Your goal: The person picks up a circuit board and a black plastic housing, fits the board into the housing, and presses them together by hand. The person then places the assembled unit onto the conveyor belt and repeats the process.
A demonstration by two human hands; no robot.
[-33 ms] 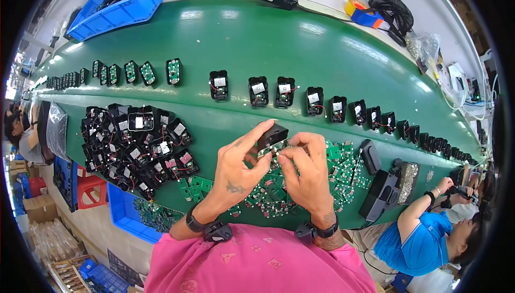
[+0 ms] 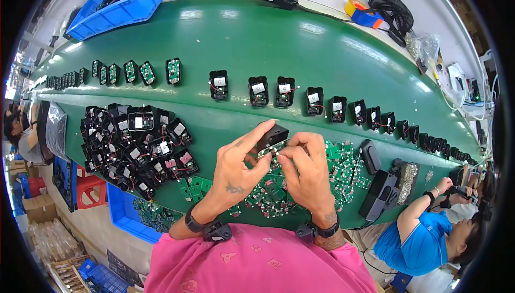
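Observation:
Above the near side of the bench, my left hand (image 2: 235,167) grips a small black plastic housing (image 2: 276,133) between thumb and fingers. A green circuit board (image 2: 272,149) shows at the housing's near side. My right hand (image 2: 308,172) is closed in a pinch against that board; what lies between its fingertips is too small to make out. Under both hands spreads a pile of loose green circuit boards (image 2: 271,193). A heap of black housings (image 2: 129,151), with white parts and thin wires inside, lies left of my left hand.
Rows of filled housings (image 2: 258,91) cross the green bench (image 2: 241,35). A dark grey device (image 2: 380,193) stands at right beside a tray of small metal parts (image 2: 409,183). Blue bins sit at far left (image 2: 115,11) and below the bench edge (image 2: 126,218). A co-worker in blue (image 2: 418,242) works at right.

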